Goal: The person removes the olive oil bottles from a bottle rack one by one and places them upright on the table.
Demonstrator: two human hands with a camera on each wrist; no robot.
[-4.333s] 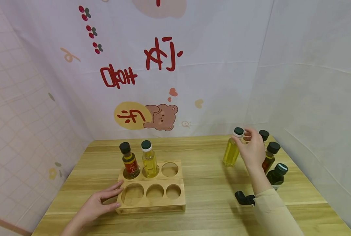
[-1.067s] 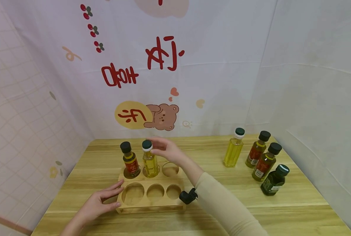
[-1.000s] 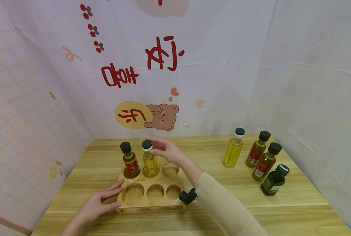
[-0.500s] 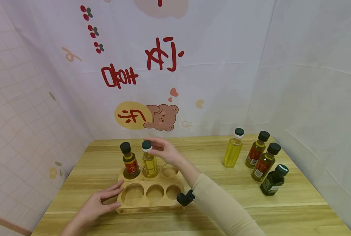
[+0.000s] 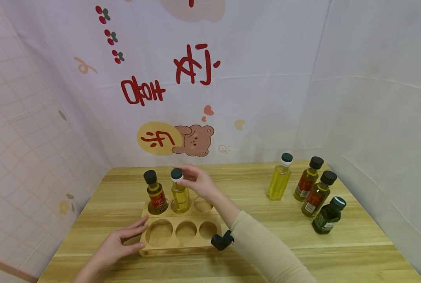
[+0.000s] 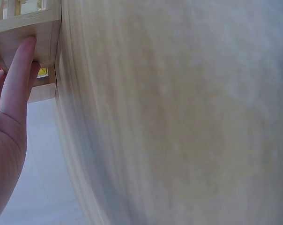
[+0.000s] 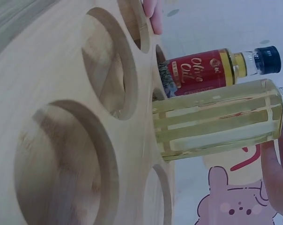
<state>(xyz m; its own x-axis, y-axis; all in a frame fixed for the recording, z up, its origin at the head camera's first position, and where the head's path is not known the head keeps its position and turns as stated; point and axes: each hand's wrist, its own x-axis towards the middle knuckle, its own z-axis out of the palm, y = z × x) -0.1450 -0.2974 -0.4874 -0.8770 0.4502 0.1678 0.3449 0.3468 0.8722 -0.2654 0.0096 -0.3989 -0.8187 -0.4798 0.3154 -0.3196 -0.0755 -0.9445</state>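
"Where's the yellow oil bottle [image 5: 180, 199]?"
"Directly below the right grip [image 5: 200, 185], in the back middle hole of the rack [image 5: 182, 245]."
"How's that grip?"
"Thumb and fingers curled round the bottle's neck, forearm slanting in from lower right."
"The left grip [image 5: 120, 241]?"
"Fingers spread against the rack's end, grasping nothing. Beyond the right grip, a red-labelled bottle [image 5: 157, 198] stands just left."

Yellow bottle [image 5: 180, 199] with dark green cap [image 5: 176, 173], tan wood-grained rack [image 5: 196, 217]
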